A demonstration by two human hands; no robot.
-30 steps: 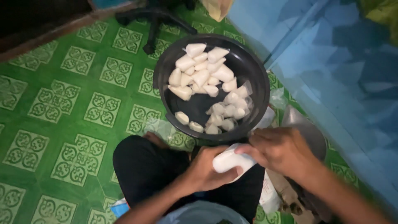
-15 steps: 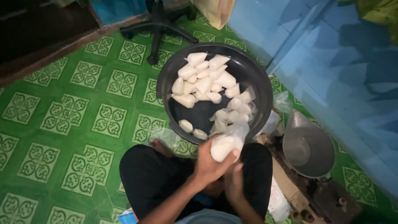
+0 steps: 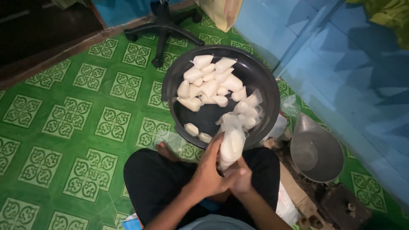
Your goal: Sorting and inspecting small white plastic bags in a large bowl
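Observation:
My left hand [image 3: 211, 168] and my right hand [image 3: 239, 178] are pressed together over my lap, both gripping a small clear plastic bag of white filling [image 3: 232, 144] that stands upright between them. The bag's loose top sticks up near the rim of a large black basin [image 3: 264, 81]. Inside the basin lie several filled white bags [image 3: 209, 83], most heaped at its far side, some along the right wall and two near the front.
I sit cross-legged in dark trousers on a green patterned floor [image 3: 81, 127]. A grey metal scale pan [image 3: 317, 149] stands to the right by a blue wall [image 3: 341, 64]. A black swivel-chair base [image 3: 164, 27] is beyond the basin.
The hands have drawn together from right of centre to the middle of my lap, and the bag has turned from lying sideways to standing upright. The view shifted slightly.

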